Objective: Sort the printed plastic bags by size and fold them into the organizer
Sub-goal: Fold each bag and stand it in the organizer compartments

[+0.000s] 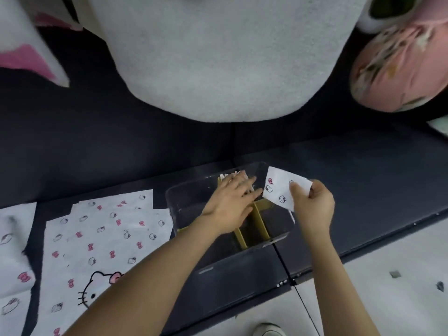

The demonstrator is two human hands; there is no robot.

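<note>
nearest the camera, a pale shoe [268, 330] is showing on the light floor [388, 299], and both bare forearms are reaching forward over the edge of a dark surface [363, 226]. at the left, several unfolded printed bags [101, 238] are lying flat and overlapping on that surface, so a good part of the sorting is looking unfinished. just beside them the clear organizer [242, 263] is sitting with its yellowish dividers [257, 226] splitting it into compartments. the left hand [230, 209] is lying released, with fingers straight, reaching into the organizer and seemingly pressing toward the far wall, where some white folded pieces [226, 176] are standing on edge; whether the fingertips are touching them is hard to tell. the right hand [312, 204] is pinching a small folded bag [278, 187] between thumb and fingers, holding it tilted above the organizer's far right corner, not yet inside. the step in hand is looking like the filing of this folded bag. the next move is probably calling for lowering it upright into a compartment matching its size while the left hand is making room. farther off, a large white plush [218, 57] and a pink printed cushion [400, 69] are resting at the back.
</note>
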